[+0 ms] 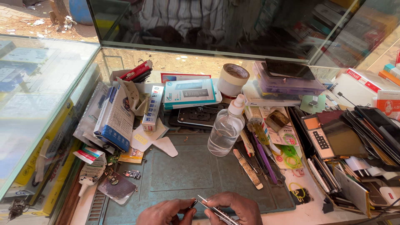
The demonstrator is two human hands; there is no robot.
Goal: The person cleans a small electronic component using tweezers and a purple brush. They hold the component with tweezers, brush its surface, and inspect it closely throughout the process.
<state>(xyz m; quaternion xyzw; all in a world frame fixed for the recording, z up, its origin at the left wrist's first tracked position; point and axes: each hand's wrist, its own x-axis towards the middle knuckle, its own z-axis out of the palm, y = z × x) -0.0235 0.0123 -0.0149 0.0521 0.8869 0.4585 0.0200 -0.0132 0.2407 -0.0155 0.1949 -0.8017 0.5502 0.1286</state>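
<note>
At the near edge of the grey-green work mat point(187, 175), the person's left hand point(166, 212) pinches a small dark part point(194, 203) between its fingertips; the right hand point(235, 208) grips metal tweezers point(214, 210), their tips touching that part; a clear spray bottle point(226, 127) stands on the mat's far edge; a tape roll point(233, 79) sits beyond the mat.

Sunlit glass counter point(37, 83) borders a cluttered green work mat point(187, 171).
</note>
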